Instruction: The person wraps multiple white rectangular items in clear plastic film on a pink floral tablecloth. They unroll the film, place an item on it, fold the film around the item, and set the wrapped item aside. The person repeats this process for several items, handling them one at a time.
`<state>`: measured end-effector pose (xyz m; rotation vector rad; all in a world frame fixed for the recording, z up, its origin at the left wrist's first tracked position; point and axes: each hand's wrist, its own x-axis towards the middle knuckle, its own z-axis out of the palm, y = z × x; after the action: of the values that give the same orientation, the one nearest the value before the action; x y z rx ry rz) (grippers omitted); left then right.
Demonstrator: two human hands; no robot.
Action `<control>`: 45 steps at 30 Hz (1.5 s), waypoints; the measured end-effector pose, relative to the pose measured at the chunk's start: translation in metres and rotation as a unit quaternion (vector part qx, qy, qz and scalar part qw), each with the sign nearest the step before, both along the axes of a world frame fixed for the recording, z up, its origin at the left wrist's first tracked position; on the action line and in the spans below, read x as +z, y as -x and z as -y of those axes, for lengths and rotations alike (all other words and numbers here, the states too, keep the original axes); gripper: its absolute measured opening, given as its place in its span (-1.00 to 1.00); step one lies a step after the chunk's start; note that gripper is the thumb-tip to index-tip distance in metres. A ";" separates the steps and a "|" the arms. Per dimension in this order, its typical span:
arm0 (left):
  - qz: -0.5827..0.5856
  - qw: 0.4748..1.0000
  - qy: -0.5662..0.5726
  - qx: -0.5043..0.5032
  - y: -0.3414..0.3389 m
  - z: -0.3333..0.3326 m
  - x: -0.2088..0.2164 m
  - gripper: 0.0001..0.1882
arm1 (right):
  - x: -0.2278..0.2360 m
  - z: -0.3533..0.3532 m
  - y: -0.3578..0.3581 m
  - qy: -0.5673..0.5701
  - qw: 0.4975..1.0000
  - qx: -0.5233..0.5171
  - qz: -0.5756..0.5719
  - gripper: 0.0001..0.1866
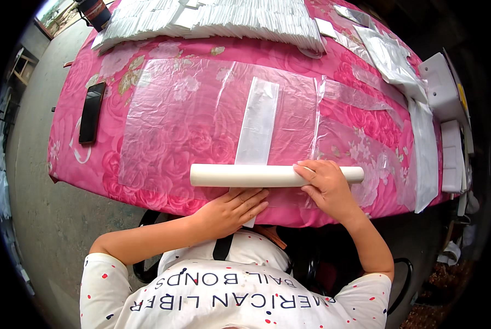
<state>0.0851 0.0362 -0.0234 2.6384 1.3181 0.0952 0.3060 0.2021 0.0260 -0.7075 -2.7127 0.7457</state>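
A smooth white tube (240,175) lies crosswise near the table's front edge. My right hand (328,191) is closed around it toward its right end, thumb and fingers on top. Just below the tube, my left hand (231,209) rests flat with its fingers stretched out together, over the near end of a white strip (258,118). That strip runs away from me, passes under the tube and lies on a thin transparent plastic sheet (171,129). More transparent film (360,137) is spread to the right of it.
A long stack of white folded sheets (218,22) fills the far side of the pink flowered tablecloth (105,156). At left lie a black phone (92,112) and a dark container (94,13). White crumpled film (421,137) hangs along the right edge, beside white boxes (443,82).
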 end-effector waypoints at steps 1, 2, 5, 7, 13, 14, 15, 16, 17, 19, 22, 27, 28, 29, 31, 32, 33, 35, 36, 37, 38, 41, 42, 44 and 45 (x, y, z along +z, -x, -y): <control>0.001 1.000 -0.021 0.009 -0.008 0.006 -0.003 -0.21 | -0.003 0.005 0.008 -0.021 0.999 0.027 0.006 -0.49; 0.036 0.999 -0.010 0.024 -0.013 0.012 -0.009 -0.24 | -0.006 0.008 0.014 -0.042 0.997 0.056 0.012 -0.49; 0.009 0.998 -0.056 0.035 -0.017 0.020 -0.021 -0.24 | -0.014 -0.008 0.040 -0.094 0.993 0.059 -0.029 -0.52; -0.029 0.996 -0.074 0.027 -0.017 0.019 -0.017 -0.36 | -0.023 -0.030 0.056 -0.115 0.991 0.044 -0.057 -0.53; 0.001 0.995 -0.101 0.001 -0.011 0.018 -0.018 -0.45 | -0.032 -0.108 0.101 -0.169 0.983 -0.016 -0.072 -0.54; 0.023 0.995 -0.102 -0.004 -0.006 0.017 -0.014 -0.46 | -0.032 -0.114 0.105 -0.180 0.981 -0.021 -0.077 -0.56; 0.045 0.994 -0.103 -0.010 0.000 0.016 -0.011 -0.48 | -0.033 -0.117 0.107 -0.191 0.978 -0.027 -0.082 -0.58; 0.039 0.995 -0.095 -0.010 0.006 0.016 -0.007 -0.50 | -0.034 -0.114 0.105 -0.209 0.974 -0.033 -0.087 -0.57; 0.031 0.996 -0.086 -0.007 0.012 0.016 -0.003 -0.51 | -0.033 -0.104 0.106 -0.225 0.969 -0.037 -0.093 -0.57; 0.055 0.996 -0.068 -0.003 0.021 0.016 -0.003 -0.54 | -0.029 -0.081 0.101 -0.202 0.975 -0.002 -0.093 -0.54; 0.138 0.989 -0.049 -0.004 0.027 0.019 -0.009 -0.56 | -0.029 -0.027 0.081 -0.014 0.988 0.152 -0.034 -0.47; 0.282 0.956 -0.056 -0.047 0.033 0.008 -0.007 -0.60 | -0.031 0.034 0.067 0.003 0.981 0.189 -0.037 -0.44; 0.264 0.962 -0.062 -0.041 0.035 0.004 -0.005 -0.56 | -0.034 0.036 0.066 -0.018 0.985 0.167 -0.044 -0.48; 0.244 0.967 -0.070 -0.035 0.037 0.000 -0.001 -0.51 | -0.039 0.038 0.065 -0.041 0.987 0.144 -0.051 -0.52; 0.204 0.975 -0.085 -0.022 0.042 -0.009 0.008 -0.40 | -0.044 0.038 0.063 -0.076 0.989 0.110 -0.070 -0.58; 0.180 0.981 -0.071 0.025 0.042 -0.016 0.016 -0.23 | -0.045 0.037 0.063 -0.088 0.988 0.099 -0.082 -0.62; 0.188 0.979 -0.060 0.043 0.042 -0.018 0.013 -0.20 | -0.046 0.037 0.062 -0.100 0.987 0.089 -0.094 -0.65; 0.205 0.975 -0.038 0.081 0.044 -0.022 0.005 -0.14 | -0.046 0.036 0.059 -0.089 0.988 0.083 -0.098 -0.64; 0.214 0.973 -0.054 0.074 0.044 -0.025 0.005 -0.11 | -0.046 0.036 0.058 -0.083 0.988 0.080 -0.100 -0.64; 0.232 0.967 -0.042 0.095 0.044 -0.027 0.006 -0.11 | -0.044 0.035 0.059 -0.056 0.991 0.068 -0.099 -0.65; 0.250 0.961 -0.030 0.116 0.043 -0.028 0.008 -0.11 | -0.038 0.033 0.061 -0.029 0.993 0.055 -0.097 -0.67; 0.341 0.922 0.023 0.184 0.044 -0.033 0.006 -0.16 | -0.039 0.023 0.066 0.055 0.993 0.002 -0.104 -0.77; 0.373 0.900 0.055 0.217 0.044 -0.035 0.005 -0.18 | -0.038 0.019 0.070 0.083 0.991 -0.019 -0.108 -0.81; 0.395 0.877 0.059 0.267 0.043 -0.037 0.004 -0.23 | -0.029 0.013 0.082 0.265 0.952 -0.146 -0.045 -0.82; 0.384 0.878 0.030 0.284 0.040 -0.038 0.004 -0.24 | -0.025 0.008 0.087 0.349 0.914 -0.207 0.003 -0.77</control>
<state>0.0446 0.0744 -0.0194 1.7228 1.6359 1.0324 0.2187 0.1942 0.0010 -1.3676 -2.1283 1.5953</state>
